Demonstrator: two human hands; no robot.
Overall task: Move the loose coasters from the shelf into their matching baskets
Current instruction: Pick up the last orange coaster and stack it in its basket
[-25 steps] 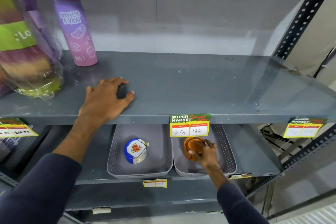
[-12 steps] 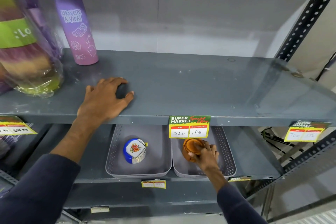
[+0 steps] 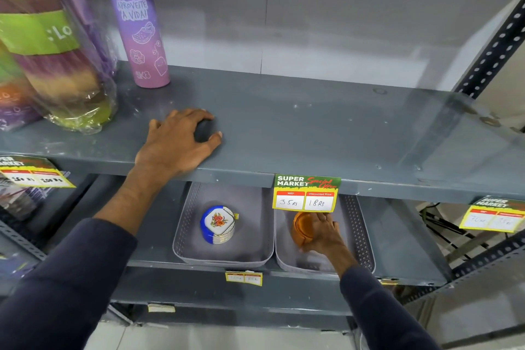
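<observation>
Two grey perforated baskets stand side by side on the lower shelf. The left basket [image 3: 184,224] holds a stack of white and blue flowered coasters [image 3: 218,224]. Inside the right basket [image 3: 359,233], my right hand [image 3: 322,231] grips a stack of orange-brown coasters [image 3: 301,229] from the right side. My left hand [image 3: 177,143] rests palm down near the front edge of the upper shelf [image 3: 312,128], fingers spread, holding nothing. No loose coaster shows on the upper shelf.
A purple bottle [image 3: 140,34] and a plastic-wrapped striped bundle [image 3: 54,65] stand at the upper shelf's left. A price tag [image 3: 306,192] hangs over the right basket's back. A perforated steel upright [image 3: 494,45] runs up the right side.
My right hand has shifted slightly on the orange-brown stack inside the right basket. The left hand stays flat on the upper shelf. The view has drifted a little.
</observation>
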